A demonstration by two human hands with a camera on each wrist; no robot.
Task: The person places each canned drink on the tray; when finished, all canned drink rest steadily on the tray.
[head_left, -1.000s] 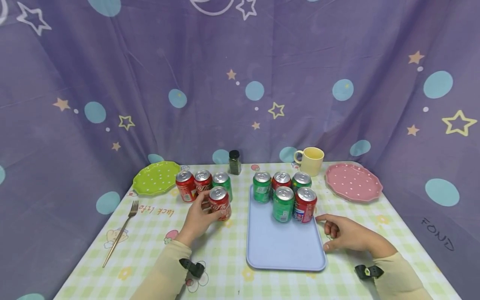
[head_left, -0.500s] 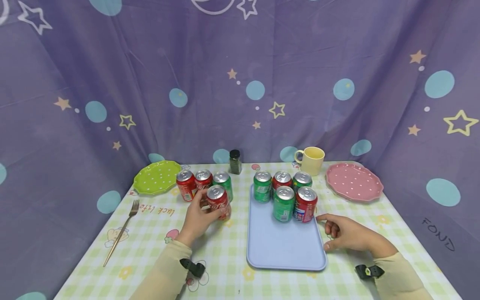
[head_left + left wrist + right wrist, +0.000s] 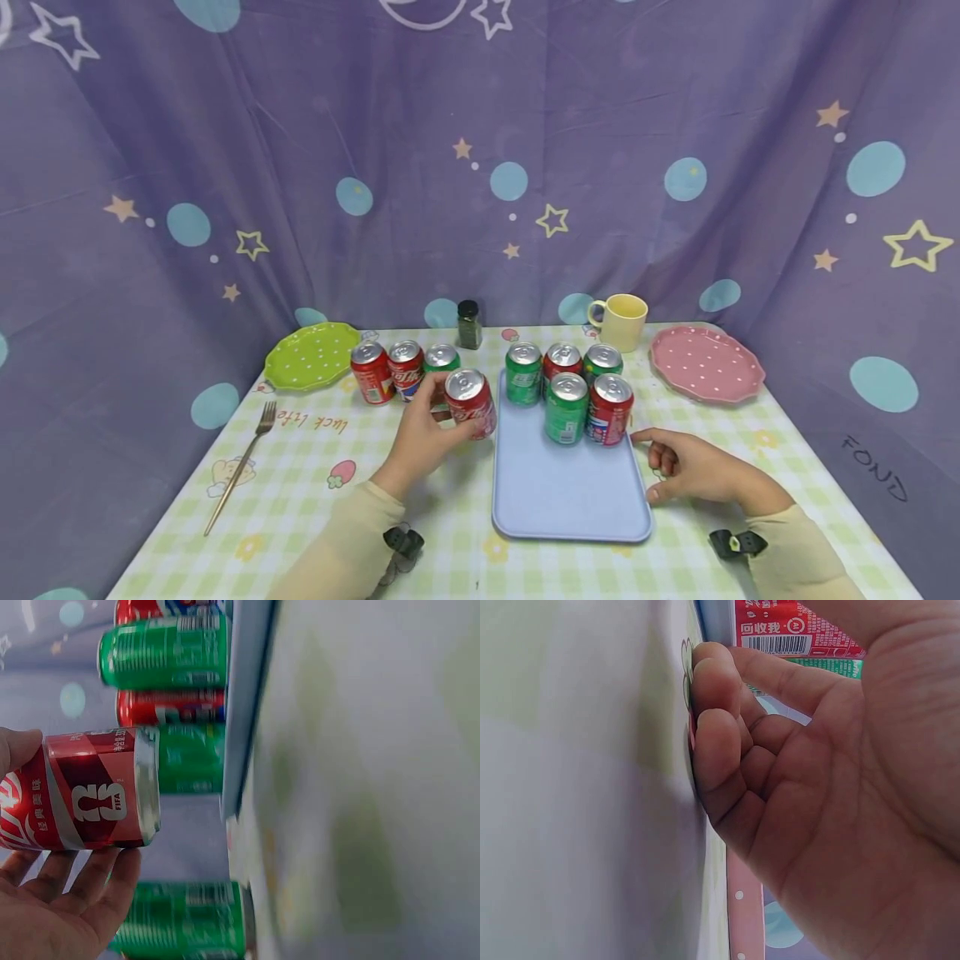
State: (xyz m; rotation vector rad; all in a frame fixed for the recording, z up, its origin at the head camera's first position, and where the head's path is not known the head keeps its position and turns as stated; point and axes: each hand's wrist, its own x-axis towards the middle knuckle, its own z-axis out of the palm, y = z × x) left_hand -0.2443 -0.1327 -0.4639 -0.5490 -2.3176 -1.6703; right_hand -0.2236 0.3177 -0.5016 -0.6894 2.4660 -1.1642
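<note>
My left hand (image 3: 427, 437) grips a red soda can (image 3: 471, 404) with thumb and fingers around its sides. That can is held off the table, just left of the blue tray (image 3: 570, 500); its red printed side fills the left part of the left wrist view (image 3: 90, 787). On the tray's far half stand several cans, among them a green can (image 3: 567, 408) and a red can (image 3: 611, 408) in front. At the tray's right edge rests my right hand (image 3: 701, 475), index finger and thumb against the rim, other fingers loosely curled on the tablecloth.
Left of the tray stand two red cans (image 3: 371, 375) and a green can (image 3: 442, 358). A green plate (image 3: 311, 357) and a fork (image 3: 240, 467) lie farther left. Behind are a spice jar (image 3: 469, 325), a yellow mug (image 3: 624, 323) and a pink plate (image 3: 707, 363).
My left hand has lifted the red can from beside the left group and carried it right toward the tray. My right hand has stayed in place.
</note>
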